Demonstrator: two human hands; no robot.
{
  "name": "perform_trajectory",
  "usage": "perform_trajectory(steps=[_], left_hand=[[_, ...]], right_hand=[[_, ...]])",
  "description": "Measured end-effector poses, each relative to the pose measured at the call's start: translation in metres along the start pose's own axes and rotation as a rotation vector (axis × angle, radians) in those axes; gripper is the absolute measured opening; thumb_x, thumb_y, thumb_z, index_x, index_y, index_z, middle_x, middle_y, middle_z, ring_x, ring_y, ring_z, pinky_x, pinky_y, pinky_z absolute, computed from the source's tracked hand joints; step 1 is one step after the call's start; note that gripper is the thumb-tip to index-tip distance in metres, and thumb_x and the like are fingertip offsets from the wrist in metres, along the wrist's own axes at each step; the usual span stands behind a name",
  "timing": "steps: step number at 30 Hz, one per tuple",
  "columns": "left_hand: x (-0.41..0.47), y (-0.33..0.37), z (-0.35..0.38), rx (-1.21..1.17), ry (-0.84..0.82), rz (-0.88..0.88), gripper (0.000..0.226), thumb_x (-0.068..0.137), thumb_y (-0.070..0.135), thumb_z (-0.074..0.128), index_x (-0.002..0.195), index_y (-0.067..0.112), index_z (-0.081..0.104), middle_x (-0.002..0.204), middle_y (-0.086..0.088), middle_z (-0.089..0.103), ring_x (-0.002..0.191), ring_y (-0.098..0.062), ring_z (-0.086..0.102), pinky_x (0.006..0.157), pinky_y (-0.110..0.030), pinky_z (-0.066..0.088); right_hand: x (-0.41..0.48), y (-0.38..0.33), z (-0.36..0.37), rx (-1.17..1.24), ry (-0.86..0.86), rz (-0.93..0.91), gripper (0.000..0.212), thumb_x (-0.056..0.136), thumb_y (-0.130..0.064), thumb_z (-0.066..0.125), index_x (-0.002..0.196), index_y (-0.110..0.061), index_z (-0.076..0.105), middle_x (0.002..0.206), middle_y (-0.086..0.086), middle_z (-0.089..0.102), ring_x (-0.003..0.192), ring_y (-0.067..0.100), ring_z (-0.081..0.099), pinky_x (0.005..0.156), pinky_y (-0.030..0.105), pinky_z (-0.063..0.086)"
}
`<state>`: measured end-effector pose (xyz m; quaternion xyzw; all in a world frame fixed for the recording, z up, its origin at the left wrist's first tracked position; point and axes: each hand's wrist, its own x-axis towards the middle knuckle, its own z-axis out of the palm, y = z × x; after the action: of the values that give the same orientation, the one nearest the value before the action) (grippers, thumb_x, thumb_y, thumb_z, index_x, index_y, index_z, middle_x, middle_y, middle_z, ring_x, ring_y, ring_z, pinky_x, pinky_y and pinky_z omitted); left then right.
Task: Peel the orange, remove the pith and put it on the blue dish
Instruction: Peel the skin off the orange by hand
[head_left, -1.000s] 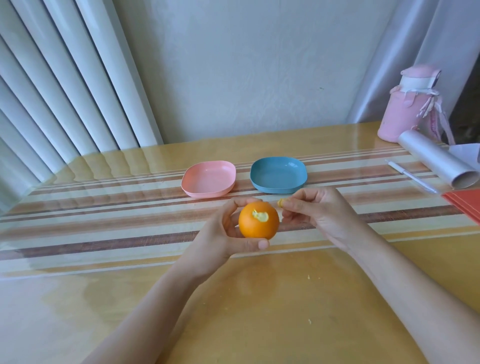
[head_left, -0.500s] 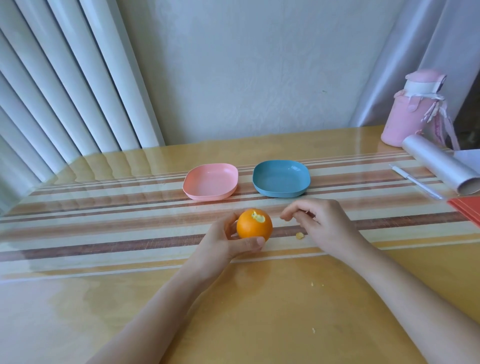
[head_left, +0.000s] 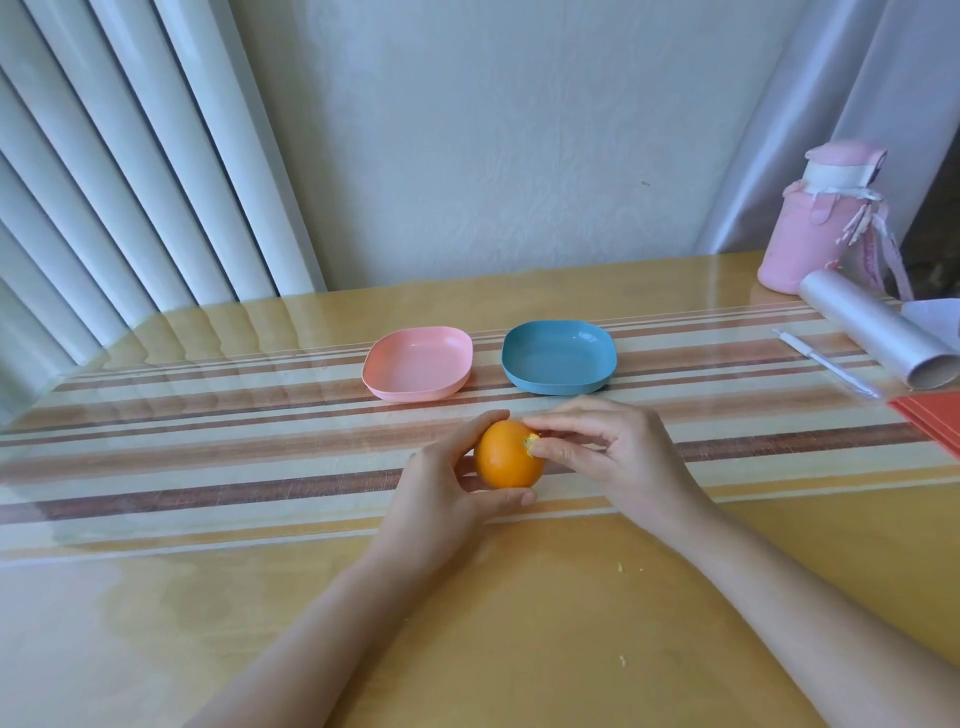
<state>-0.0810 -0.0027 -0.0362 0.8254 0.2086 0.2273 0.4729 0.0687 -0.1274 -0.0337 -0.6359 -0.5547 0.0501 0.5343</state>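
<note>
Orange (head_left: 506, 460) sits in our left hand (head_left: 441, 493), low over the striped table (head_left: 208, 467). The thumb curls along its near side and the fingers wrap behind. Our right hand (head_left: 623, 457) meets it from the right, fingertips (head_left: 553, 453) pinching at a small torn patch (head_left: 531, 445) on the upper right of the peel. We see the rest of the skin unbroken. Blue dish (head_left: 558, 358) lies just beyond the hands, apart from them, with the pink dish (head_left: 415, 364) beside it on its left. Pink bottle (head_left: 815, 223), silver roll (head_left: 872, 332) and pen (head_left: 826, 364) stand far right.
</note>
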Motion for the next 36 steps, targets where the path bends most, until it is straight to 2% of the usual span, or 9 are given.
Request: perform_trajectory(steps=[3,6,9,17,22,26,30,33,36], left_hand=[[-0.002,0.002,0.001,0.008,0.026,0.004,0.068,0.062,0.024,0.090,0.117,0.045,0.056,0.109,0.020,0.068,0.096,0.002,0.064,0.083,-0.017,0.053],[-0.003,0.006,0.001,-0.005,0.055,-0.006,0.060,0.062,0.026,0.091,0.108,0.049,0.060,0.100,0.025,0.069,0.093,0.000,0.066,0.082,-0.020,0.055],[-0.003,0.006,0.000,-0.015,0.064,-0.003,0.059,0.062,0.028,0.091,0.114,0.038,0.064,0.101,0.017,0.071,0.095,-0.002,0.066,0.084,-0.025,0.056],[-0.005,0.011,0.003,-0.092,0.002,-0.034,0.055,0.063,0.030,0.090,0.114,0.029,0.068,0.104,0.007,0.073,0.095,-0.012,0.069,0.087,-0.036,0.057],[-0.004,0.013,0.005,-0.120,0.018,-0.052,0.066,0.061,0.023,0.091,0.121,0.030,0.063,0.111,0.007,0.070,0.095,-0.009,0.069,0.085,-0.030,0.057],[-0.006,0.017,0.009,-0.145,0.027,-0.030,0.067,0.062,0.010,0.090,0.117,0.029,0.057,0.115,0.008,0.064,0.089,-0.005,0.069,0.074,-0.021,0.056],[-0.006,0.020,0.011,-0.193,0.043,-0.048,0.064,0.063,0.007,0.088,0.110,0.033,0.052,0.114,0.010,0.062,0.085,-0.010,0.071,0.070,-0.021,0.055],[-0.005,0.015,0.010,-0.196,0.060,-0.066,0.062,0.067,0.008,0.087,0.110,0.033,0.050,0.114,0.007,0.062,0.085,-0.011,0.069,0.068,-0.017,0.053],[-0.003,0.011,0.007,-0.174,0.075,-0.099,0.062,0.068,0.010,0.086,0.110,0.036,0.047,0.114,0.009,0.060,0.089,-0.011,0.065,0.068,-0.013,0.050]], right_hand=[[0.000,0.002,0.001,-0.068,0.019,-0.075,0.027,0.085,-0.023,0.070,0.110,-0.013,0.073,0.104,-0.005,0.072,0.098,0.005,0.065,0.082,0.021,0.054],[0.001,0.001,0.004,-0.252,0.062,-0.206,0.026,0.091,-0.023,0.063,0.110,-0.009,0.073,0.100,0.000,0.072,0.092,0.005,0.065,0.079,0.017,0.053],[0.004,-0.005,0.007,-0.396,0.113,-0.280,0.028,0.091,-0.026,0.056,0.102,-0.008,0.074,0.090,0.001,0.072,0.082,0.007,0.064,0.072,0.013,0.052],[0.008,-0.007,0.000,-0.393,0.132,-0.293,0.020,0.087,-0.020,0.057,0.080,-0.007,0.071,0.075,-0.002,0.068,0.067,0.009,0.061,0.062,0.020,0.050],[0.006,-0.006,0.000,-0.336,0.177,-0.225,0.015,0.087,-0.018,0.062,0.083,-0.007,0.072,0.078,-0.002,0.069,0.073,0.007,0.061,0.067,0.011,0.048],[0.004,-0.003,0.001,-0.290,0.194,-0.120,0.006,0.085,-0.013,0.068,0.088,-0.010,0.072,0.080,-0.010,0.066,0.081,0.002,0.060,0.070,0.004,0.045],[0.003,-0.006,-0.001,-0.169,0.201,-0.012,0.015,0.086,-0.023,0.068,0.088,-0.010,0.075,0.078,-0.007,0.071,0.077,0.004,0.065,0.067,0.010,0.049],[0.003,-0.003,-0.006,-0.173,0.237,0.064,0.016,0.078,-0.026,0.076,0.073,-0.011,0.073,0.067,-0.007,0.068,0.066,0.009,0.063,0.059,0.016,0.048],[0.006,0.003,-0.012,-0.232,0.241,0.124,0.021,0.073,-0.012,0.082,0.068,-0.013,0.062,0.069,-0.007,0.061,0.067,0.010,0.056,0.060,0.016,0.044]])
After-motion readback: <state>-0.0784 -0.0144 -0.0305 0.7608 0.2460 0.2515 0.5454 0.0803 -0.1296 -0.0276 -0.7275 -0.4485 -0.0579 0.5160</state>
